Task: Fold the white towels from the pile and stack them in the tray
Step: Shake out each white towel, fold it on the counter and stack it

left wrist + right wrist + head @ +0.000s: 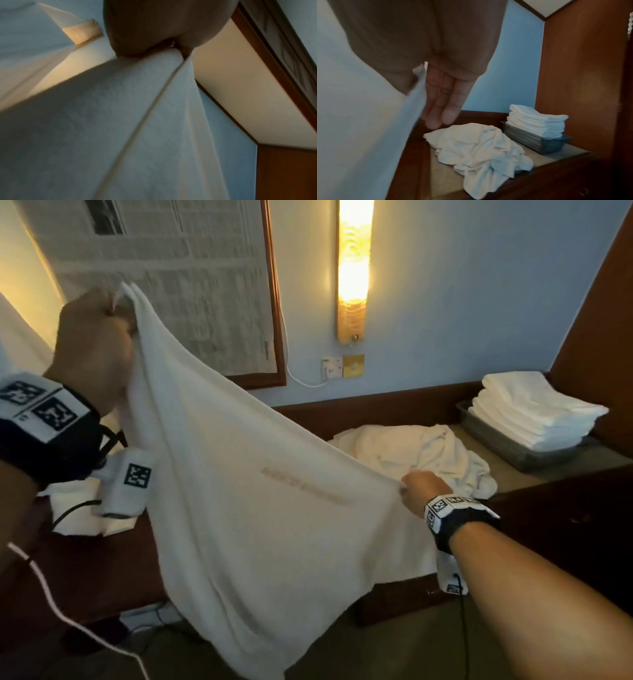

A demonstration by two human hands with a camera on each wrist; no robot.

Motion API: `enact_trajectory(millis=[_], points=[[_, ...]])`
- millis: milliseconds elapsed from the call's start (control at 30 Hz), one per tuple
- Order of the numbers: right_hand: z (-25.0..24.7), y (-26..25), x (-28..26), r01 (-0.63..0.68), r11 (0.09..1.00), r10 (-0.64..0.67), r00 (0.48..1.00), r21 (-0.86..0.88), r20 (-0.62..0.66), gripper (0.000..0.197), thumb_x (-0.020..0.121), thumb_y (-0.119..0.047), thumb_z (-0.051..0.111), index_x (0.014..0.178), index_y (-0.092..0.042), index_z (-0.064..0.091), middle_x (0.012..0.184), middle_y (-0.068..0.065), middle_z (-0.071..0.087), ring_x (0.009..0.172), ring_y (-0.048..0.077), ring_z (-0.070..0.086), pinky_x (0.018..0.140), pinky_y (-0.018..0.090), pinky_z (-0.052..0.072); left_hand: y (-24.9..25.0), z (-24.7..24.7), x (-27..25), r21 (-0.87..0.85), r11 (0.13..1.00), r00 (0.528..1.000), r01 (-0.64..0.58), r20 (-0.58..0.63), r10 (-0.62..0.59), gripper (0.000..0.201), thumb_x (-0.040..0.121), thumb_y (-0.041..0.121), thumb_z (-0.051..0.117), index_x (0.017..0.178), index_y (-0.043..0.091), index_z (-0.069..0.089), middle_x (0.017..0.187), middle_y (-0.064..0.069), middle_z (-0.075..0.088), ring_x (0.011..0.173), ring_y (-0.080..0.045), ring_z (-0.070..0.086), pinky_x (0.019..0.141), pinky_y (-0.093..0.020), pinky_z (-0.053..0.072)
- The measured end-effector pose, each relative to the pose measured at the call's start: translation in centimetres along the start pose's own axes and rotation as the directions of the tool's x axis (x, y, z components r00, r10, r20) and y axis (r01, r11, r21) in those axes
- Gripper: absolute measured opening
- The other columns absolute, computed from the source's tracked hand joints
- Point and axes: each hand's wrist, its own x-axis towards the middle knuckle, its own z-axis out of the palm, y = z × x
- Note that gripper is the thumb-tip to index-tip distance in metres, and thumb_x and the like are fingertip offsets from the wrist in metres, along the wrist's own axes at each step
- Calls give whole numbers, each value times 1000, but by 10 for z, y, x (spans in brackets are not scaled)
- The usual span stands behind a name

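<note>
Corners first: my left hand (92,347) clenches one corner of the white towel (239,491) held high, my right hand (419,491) pinches another lower down — it hangs spread, unfolded. Next I'd bring the corners together. Beyond lie the pile (421,453) and the tray (520,457), its stack (534,412) already tall — open air in front.

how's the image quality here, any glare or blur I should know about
Head view: the wall lamp glares and blows out; the room is dim. Left wrist view: the held towel is soft and shadowed. Right wrist view: the fingers are blurred close up; the pile and tray are clearer.
</note>
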Motion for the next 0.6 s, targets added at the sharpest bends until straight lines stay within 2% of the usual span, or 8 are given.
enact_trajectory(millis=[100,133,200,267,367,467,533,600], points=[[-28,-15,0,-7,998,15,992,65,-122,20,96,-28,53,91,-14,65,99,13,67,94,35,65,73,33,46,46,22,-51,81,982,981,-174,100,165,38,105,35,44,88,5,58,82,-17,51,78,-24,50,77,-40,42],[-42,-30,-3,53,992,-30,982,118,-185,22,96,-29,52,82,-16,62,93,12,66,92,34,64,72,32,43,56,29,-60,55,974,967,-218,143,208,41,106,35,44,87,-1,55,79,-17,47,75,-25,47,72,-39,39],[-75,-69,-14,282,915,-181,925,287,-334,27,96,-30,54,73,-18,61,84,7,67,85,27,64,71,31,43,64,47,-66,29,968,948,-250,211,238,38,106,32,45,81,5,53,73,-6,43,66,-19,42,61,-32,32],[-108,-108,-38,524,704,-307,833,480,-460,29,96,-31,59,73,-15,67,77,6,70,66,16,63,66,30,48,75,63,-74,25,958,925,-284,270,267,35,106,31,46,73,18,52,73,2,46,66,-10,43,61,-27,31],[-143,-149,-75,652,384,-360,758,654,-544,28,99,-30,56,81,-12,68,78,8,68,49,5,55,51,25,45,87,77,-82,-29,941,900,-337,282,331,35,105,29,47,71,22,50,71,5,46,65,-5,43,60,-19,31],[-153,-169,-86,671,365,-373,740,645,-559,29,96,-38,59,89,-11,67,84,8,66,63,14,60,56,33,48,94,80,-81,-81,940,896,-333,282,342,29,104,27,49,81,12,60,75,4,51,68,-5,46,63,-21,34],[-153,-172,-83,657,426,-350,753,621,-557,29,91,-39,65,78,-13,64,79,5,65,70,19,62,64,38,50,101,80,-82,-85,943,903,-321,274,332,29,104,28,49,87,10,63,80,1,56,71,-6,49,65,-21,36],[-151,-171,-80,622,462,-342,783,633,-519,28,90,-30,65,66,-16,58,67,2,61,63,20,61,60,35,49,105,81,-84,-100,945,907,-311,265,327,31,104,30,49,90,7,65,82,-3,57,72,-8,49,65,-23,37]])
